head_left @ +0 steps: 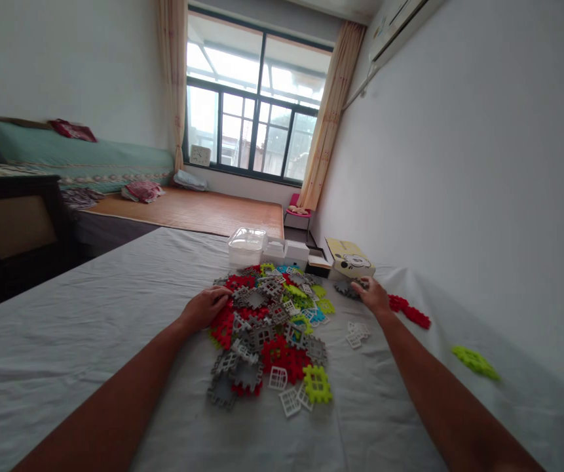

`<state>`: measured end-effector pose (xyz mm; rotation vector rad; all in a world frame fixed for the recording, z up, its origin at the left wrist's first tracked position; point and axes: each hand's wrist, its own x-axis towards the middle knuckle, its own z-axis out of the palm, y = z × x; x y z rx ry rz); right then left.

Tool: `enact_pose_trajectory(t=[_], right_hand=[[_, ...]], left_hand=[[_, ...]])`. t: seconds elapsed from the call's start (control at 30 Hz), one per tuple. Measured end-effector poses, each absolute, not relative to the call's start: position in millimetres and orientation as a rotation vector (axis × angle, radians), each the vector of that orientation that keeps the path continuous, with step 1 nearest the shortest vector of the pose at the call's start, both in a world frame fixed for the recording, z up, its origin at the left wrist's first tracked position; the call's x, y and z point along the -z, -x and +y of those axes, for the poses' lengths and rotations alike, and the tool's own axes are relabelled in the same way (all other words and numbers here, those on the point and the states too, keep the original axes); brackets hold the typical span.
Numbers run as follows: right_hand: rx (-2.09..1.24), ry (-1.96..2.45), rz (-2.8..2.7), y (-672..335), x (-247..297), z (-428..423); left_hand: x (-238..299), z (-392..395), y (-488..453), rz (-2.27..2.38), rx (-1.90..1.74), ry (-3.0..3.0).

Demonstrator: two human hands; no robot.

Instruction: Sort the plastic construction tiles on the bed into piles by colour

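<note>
A heap of interlocking plastic building plates (286, 357) in red, grey, lime green and blue lies on the cloth, mixed with small white window frames (278, 377). At the heap's left edge is my left hand (207, 307), its fingers bent together against the pieces; what they hold, if anything, is hidden. To the right of the heap my right hand (373, 295) closes its fingertips on a grey plate (346, 288) lying near the yellow box. Several white window frames (357, 334) lie apart, below this hand.
Behind the heap stand a clear plastic container (247, 246), white boxes (296, 253) and a yellow box (350, 257). Red plates (412, 311) and a lime green plate (475, 362) lie right of my right arm. A wall (483, 196) borders the cloth on the right.
</note>
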<state>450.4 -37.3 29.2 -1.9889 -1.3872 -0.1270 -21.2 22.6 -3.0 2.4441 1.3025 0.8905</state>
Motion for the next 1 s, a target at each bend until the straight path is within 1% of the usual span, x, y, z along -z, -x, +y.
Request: enact_pose_trajectory(t=[0.1, 0.2, 0.33, 0.43, 0.67, 0.9, 1.0], right_hand=[[0.176, 1.936, -1.420, -430.3, -33.6, -29.1], [0.107, 1.841, -1.607, -398.4, -32.8, -33.9], [-0.198, 1.623, -1.858, -351.8, -31.0, -52.7], [-0.341, 1.517, -1.913, -328.7, -35.8, -69.7], [-0.761, 1.407, -2.291, -330.6, -50.0, -107.9], [-0.666, 1.349, -2.390, -336.8, -44.7, -119.6], [-0.702, 1.363, -2.327, -335.5, -45.2, -118.7]], left_hand=[[2.6, 21.8, 20.9, 1.302, -0.893, -2.429], [1.5, 21.3, 20.4, 1.297, -0.889, -2.424], [0.0, 21.2, 19.7, 1.293, -0.894, -2.424], [-0.6, 20.7, 19.2, 1.308, -0.887, -2.412], [-1.0, 18.8, 18.9, 1.290, -0.883, -2.448], [-0.5, 20.6, 19.4, 1.302, -0.868, -2.462], [-0.5, 21.2, 19.7, 1.298, -0.868, -2.474]])
